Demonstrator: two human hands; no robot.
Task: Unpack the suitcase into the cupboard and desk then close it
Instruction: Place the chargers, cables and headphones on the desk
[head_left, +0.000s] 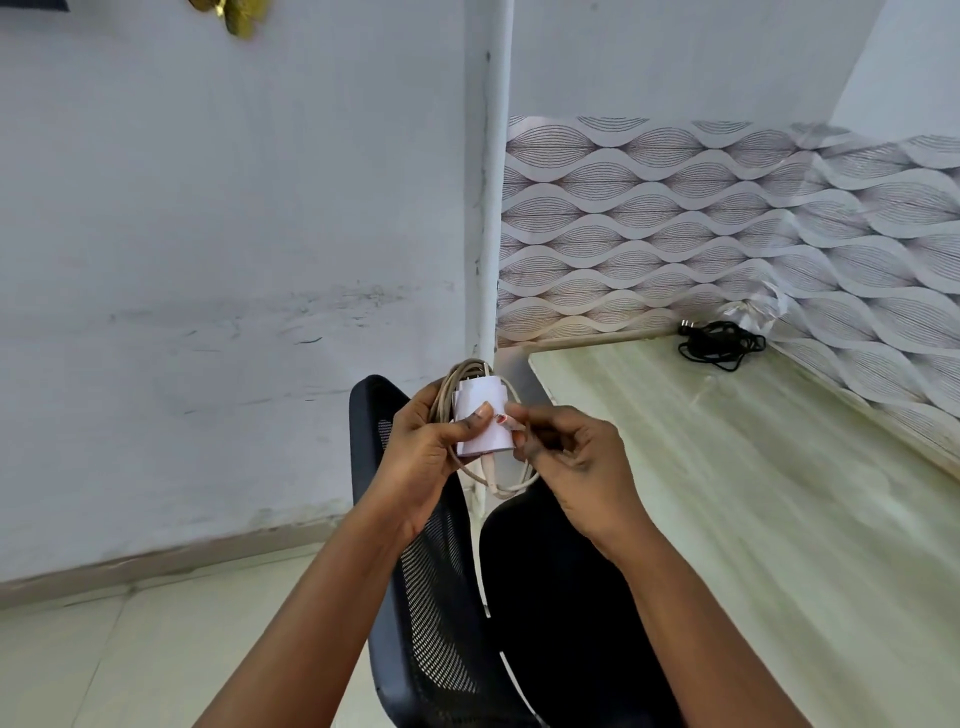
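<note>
A white phone charger (485, 415) with its pale cable (511, 486) coiled round it is held up in front of me, above a black chair. My left hand (423, 457) grips the charger block and the coil, thumb across its front. My right hand (574, 467) pinches the cable's end beside the block. The light wooden desk (769, 509) lies to the right, below the hands. The suitcase and the cupboard are out of view.
A black mesh office chair (447, 571) stands directly under my hands, beside the desk's left edge. A black coiled cable with a plug (722, 343) lies at the desk's far corner against the patterned wall. A white pipe (491, 208) runs down the wall corner.
</note>
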